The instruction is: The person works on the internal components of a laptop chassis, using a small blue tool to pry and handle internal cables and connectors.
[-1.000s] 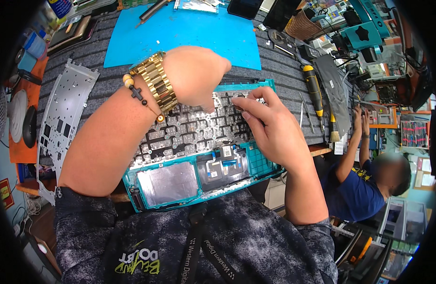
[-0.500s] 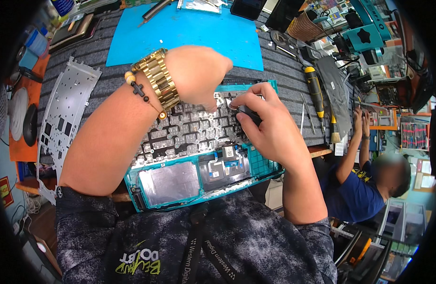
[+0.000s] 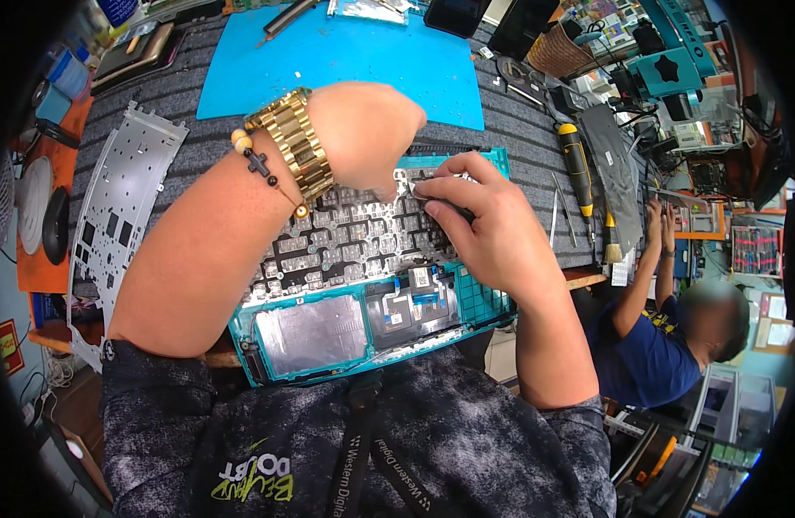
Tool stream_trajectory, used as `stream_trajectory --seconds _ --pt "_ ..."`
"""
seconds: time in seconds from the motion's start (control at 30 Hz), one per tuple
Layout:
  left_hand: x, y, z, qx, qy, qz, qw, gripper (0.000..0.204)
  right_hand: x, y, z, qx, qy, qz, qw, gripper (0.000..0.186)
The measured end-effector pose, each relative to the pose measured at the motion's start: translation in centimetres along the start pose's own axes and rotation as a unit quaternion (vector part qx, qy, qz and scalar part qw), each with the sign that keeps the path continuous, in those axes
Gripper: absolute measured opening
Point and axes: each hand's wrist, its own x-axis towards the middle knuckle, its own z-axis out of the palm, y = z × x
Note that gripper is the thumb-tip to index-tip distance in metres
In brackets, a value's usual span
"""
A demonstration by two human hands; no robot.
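A teal laptop top case [image 3: 488, 292] lies on the grey ribbed mat with a silver keyboard plate [image 3: 328, 255] showing, and a touchpad module [image 3: 412, 302] along its near side. My left hand [image 3: 367, 138], with a gold watch and bead bracelet, curls over the keyboard's upper part; its thumb reaches down onto the plate, the other fingertips are hidden. My right hand [image 3: 492, 229] pinches a small dark tool [image 3: 458, 210], too covered to identify, with its tip at the plate near the left thumb.
A blue silicone mat [image 3: 242, 60] lies behind, a perforated metal plate [image 3: 121, 216] at left. A yellow-black screwdriver [image 3: 575, 173], tweezers [image 3: 561, 207] and a brush [image 3: 611, 246] lie at right. A co-worker [image 3: 656, 337] is at the right beyond the bench.
A dark tool has come into view in my right fingers, whose grip has shifted slightly. My left hand stays over the keyboard.
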Motion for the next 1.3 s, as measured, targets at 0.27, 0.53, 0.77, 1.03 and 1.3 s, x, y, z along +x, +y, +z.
stream_trajectory --seconds 0.27,0.53,0.77,1.03,1.3 --pt "-0.1 0.2 -0.5 -0.005 -0.006 -0.010 1.000 0.061 0.0 -0.5 -0.3 -0.075 -0.019 0.020 0.997 0.019" --pt "0.0 0.3 -0.7 -0.003 -0.022 -0.024 0.999 0.062 0.2 -0.2 -0.6 -0.051 -0.006 0.003 0.999 0.019" --pt "0.1 0.3 -0.7 -0.006 -0.028 -0.032 0.999 0.062 0.3 0.1 -0.4 -0.057 -0.005 -0.017 0.998 0.018" --pt "0.3 0.3 -0.6 0.012 -0.035 -0.023 0.999 0.061 -0.1 -0.4 0.5 -0.075 0.018 0.005 0.997 0.016" --pt "0.8 0.0 -0.4 0.022 -0.042 0.012 0.999 0.058 -0.6 -0.6 1.9 -0.099 0.054 0.011 0.994 0.016"
